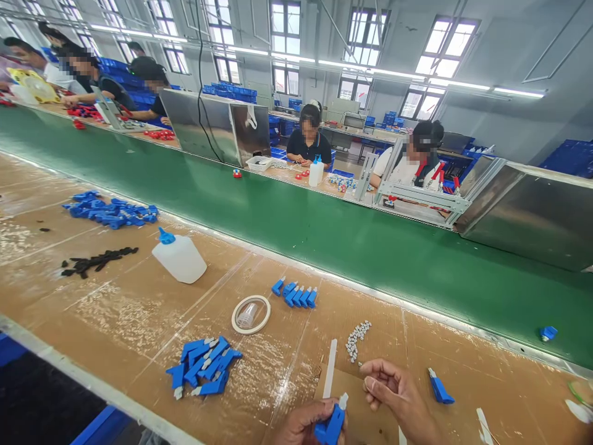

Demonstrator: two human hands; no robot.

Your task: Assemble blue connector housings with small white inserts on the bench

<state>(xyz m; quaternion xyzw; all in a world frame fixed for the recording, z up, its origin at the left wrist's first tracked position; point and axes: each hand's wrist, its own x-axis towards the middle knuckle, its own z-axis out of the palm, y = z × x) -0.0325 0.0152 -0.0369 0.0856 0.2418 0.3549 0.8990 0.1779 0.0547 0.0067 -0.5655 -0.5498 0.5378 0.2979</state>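
My left hand [303, 425] grips a blue plastic part [332, 424] with a white tip at the bottom edge of the view. My right hand [397, 395] hovers just right of it, fingers pinched together; whether something small sits between them is not visible. A cluster of small white pieces [356, 339] lies just beyond my hands. A white stick [330, 368] lies beside them. One finished blue part [439, 389] rests right of my right hand. A pile of blue parts [204, 368] lies to the left, and a short row of blue parts [296, 295] farther back.
A white squeeze bottle [180, 256] lies on the cardboard-covered bench [115, 309], near a tape ring [251, 314], black pieces [97, 261] and more blue parts [111, 212]. A green conveyor belt [324, 228] runs beyond, one blue part [548, 333] on it. Other people work across it.
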